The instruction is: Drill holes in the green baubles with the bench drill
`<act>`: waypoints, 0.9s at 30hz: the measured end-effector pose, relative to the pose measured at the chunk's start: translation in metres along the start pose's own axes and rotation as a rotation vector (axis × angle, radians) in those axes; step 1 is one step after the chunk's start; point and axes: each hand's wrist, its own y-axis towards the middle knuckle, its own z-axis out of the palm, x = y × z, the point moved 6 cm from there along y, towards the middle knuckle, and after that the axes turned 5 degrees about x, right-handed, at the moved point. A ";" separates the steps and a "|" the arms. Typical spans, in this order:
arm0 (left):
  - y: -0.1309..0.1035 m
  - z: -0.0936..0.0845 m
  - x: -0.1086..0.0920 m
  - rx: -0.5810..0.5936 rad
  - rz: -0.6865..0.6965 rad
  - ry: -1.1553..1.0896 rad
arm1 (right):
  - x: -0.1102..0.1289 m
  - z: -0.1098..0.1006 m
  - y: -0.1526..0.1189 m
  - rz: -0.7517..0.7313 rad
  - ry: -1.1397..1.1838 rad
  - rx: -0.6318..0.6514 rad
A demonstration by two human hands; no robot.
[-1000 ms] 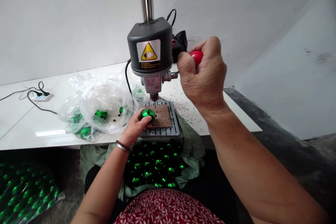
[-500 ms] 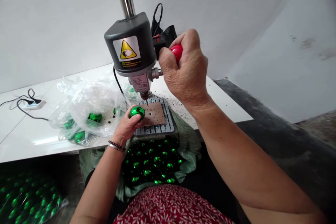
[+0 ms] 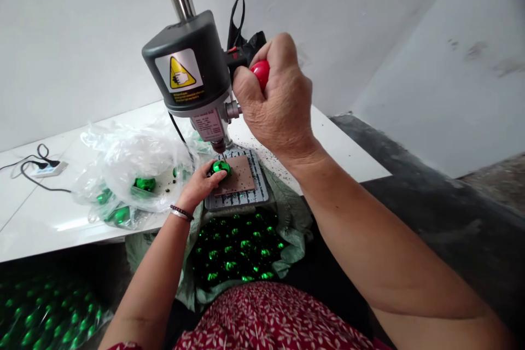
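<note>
My left hand [image 3: 202,181] grips a shiny green ball [image 3: 221,167] over the brown board [image 3: 243,176], right under the bit of the drill press [image 3: 186,65]. The bit's lower end meets or nearly meets the top of the ball; whether they touch I cannot tell. My right hand [image 3: 281,98] is closed around the red knob [image 3: 261,74] at the drill's right side. Beneath the board lies the grey slotted base plate [image 3: 262,188], sprinkled with dark crumbs.
Clear plastic bags [image 3: 127,158] with green balls lie on the white table [image 3: 74,219], left of the drill. A power strip [image 3: 50,168] sits farther left. Below the table edge, a green sack [image 3: 297,229] holds several green balls; another bagged heap [image 3: 49,311] is at lower left.
My left hand has brought the green ball rightward over the board and under the bit. My right hand still holds the red knob. The whole view has shifted slightly.
</note>
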 end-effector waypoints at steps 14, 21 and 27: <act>0.011 -0.001 -0.006 -0.126 0.021 0.079 | -0.001 0.001 -0.001 -0.029 -0.013 0.002; 0.008 0.008 -0.018 -0.118 0.024 0.161 | 0.000 0.000 -0.001 -0.029 -0.041 -0.005; 0.008 0.012 -0.004 -0.145 -0.015 0.035 | -0.001 -0.002 -0.006 -0.112 0.049 -0.062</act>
